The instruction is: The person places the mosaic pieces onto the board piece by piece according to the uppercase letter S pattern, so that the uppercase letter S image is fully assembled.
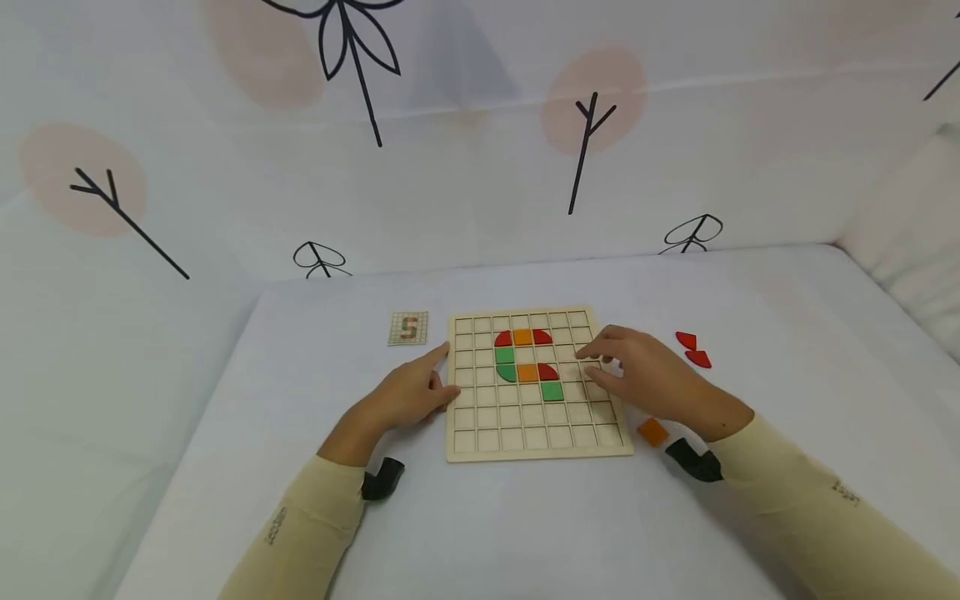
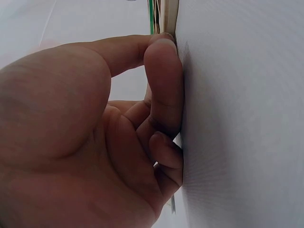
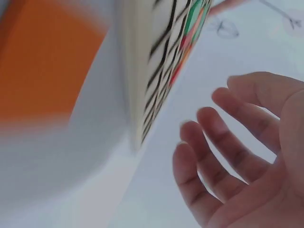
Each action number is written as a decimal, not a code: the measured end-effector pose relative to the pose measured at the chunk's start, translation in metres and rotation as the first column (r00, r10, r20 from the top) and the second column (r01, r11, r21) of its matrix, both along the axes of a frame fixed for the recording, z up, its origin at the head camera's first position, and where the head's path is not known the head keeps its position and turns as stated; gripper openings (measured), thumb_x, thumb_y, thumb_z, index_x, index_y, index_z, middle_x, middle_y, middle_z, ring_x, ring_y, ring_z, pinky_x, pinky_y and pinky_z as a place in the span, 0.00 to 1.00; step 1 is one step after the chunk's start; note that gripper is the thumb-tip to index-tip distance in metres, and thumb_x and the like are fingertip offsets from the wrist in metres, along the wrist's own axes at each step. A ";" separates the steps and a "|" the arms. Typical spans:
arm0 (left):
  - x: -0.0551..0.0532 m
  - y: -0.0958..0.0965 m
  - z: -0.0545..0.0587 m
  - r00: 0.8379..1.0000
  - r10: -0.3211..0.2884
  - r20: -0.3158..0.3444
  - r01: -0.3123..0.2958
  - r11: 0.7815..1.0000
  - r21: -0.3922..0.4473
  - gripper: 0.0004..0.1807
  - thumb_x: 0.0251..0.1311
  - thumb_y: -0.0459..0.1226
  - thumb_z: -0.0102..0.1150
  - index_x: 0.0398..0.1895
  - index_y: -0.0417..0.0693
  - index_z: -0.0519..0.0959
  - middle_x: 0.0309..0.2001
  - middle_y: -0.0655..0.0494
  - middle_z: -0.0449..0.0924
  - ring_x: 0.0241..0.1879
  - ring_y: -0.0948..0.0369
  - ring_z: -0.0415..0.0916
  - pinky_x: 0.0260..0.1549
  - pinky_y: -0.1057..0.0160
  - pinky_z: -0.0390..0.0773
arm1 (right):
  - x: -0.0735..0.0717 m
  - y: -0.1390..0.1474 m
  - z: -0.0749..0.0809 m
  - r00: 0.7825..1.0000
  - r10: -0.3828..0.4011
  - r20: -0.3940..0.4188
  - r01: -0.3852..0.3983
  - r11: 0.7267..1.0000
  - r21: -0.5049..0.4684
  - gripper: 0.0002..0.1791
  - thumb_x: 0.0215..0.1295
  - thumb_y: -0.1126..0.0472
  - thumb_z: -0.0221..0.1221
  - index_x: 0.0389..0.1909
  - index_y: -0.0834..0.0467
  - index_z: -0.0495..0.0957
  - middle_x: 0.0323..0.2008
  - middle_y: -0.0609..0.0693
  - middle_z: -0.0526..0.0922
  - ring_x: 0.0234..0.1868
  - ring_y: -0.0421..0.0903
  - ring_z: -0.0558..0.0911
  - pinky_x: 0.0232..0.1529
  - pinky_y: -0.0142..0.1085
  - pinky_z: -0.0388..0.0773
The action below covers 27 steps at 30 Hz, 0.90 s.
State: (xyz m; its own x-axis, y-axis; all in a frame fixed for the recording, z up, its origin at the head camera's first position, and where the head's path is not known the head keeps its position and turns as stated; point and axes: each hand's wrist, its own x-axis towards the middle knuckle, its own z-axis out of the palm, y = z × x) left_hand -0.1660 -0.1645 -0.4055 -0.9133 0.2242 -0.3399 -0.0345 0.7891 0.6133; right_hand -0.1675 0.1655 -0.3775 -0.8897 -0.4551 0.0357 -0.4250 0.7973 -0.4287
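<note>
A square wooden grid board (image 1: 491, 440) lies on the white cloth. Red, orange and green tiles in its cells make a curved shape; one is the green square tile (image 1: 552, 391). At the board's left edge is my left hand (image 1: 401, 396), its index finger and thumb touching the rim and the other fingers bent underneath. In the left wrist view, the thumb (image 2: 164, 85) reaches to the board's side. My right hand (image 1: 645, 375) hovers over the board's right part, fingers loosely bent and apart, holding nothing. The right wrist view shows a gap between its thumb and fingers.
A small pattern card (image 1: 408, 328) lies beyond the left hand. Two red quarter-round tiles (image 1: 698, 359) lie right of the board, and an orange square tile (image 1: 653, 432) sits near its lower right corner, by the right wrist. A printed cloth wall (image 1: 480, 192) rises behind.
</note>
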 end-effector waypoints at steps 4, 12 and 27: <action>-0.001 -0.001 0.000 1.000 0.000 0.005 0.000 1.000 -0.006 0.45 0.67 0.47 0.62 0.81 0.55 0.48 0.24 0.57 0.79 0.20 0.62 0.71 0.23 0.63 0.68 | -0.006 0.025 0.002 0.996 -0.051 -0.079 0.047 0.998 -0.045 0.13 0.66 0.63 0.63 0.51 0.59 0.85 0.46 0.53 0.83 0.46 0.51 0.80 0.43 0.45 0.80; -0.002 -0.001 -0.001 1.000 0.002 0.004 -0.002 1.000 0.002 0.45 0.67 0.47 0.62 0.81 0.55 0.49 0.24 0.57 0.78 0.20 0.62 0.70 0.23 0.63 0.67 | -0.020 0.067 0.004 0.962 -0.206 -0.180 0.190 0.976 -0.106 0.13 0.65 0.66 0.62 0.49 0.62 0.85 0.44 0.60 0.83 0.39 0.54 0.80 0.34 0.40 0.77; 0.000 -0.001 0.000 1.000 -0.004 -0.008 0.004 1.000 0.000 0.45 0.67 0.47 0.62 0.81 0.54 0.49 0.24 0.57 0.78 0.20 0.62 0.71 0.23 0.63 0.68 | -0.039 0.106 -0.007 0.938 -0.343 0.049 0.341 0.939 0.045 0.19 0.69 0.60 0.59 0.55 0.67 0.79 0.48 0.69 0.78 0.46 0.62 0.77 0.32 0.44 0.80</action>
State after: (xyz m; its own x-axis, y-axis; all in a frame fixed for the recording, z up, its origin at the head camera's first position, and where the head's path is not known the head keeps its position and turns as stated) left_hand -0.1663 -0.1655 -0.4059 -0.9150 0.2280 -0.3329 -0.0267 0.7891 0.6137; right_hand -0.2062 0.2711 -0.3848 -0.9920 -0.1230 -0.0279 -0.1007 0.9053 -0.4127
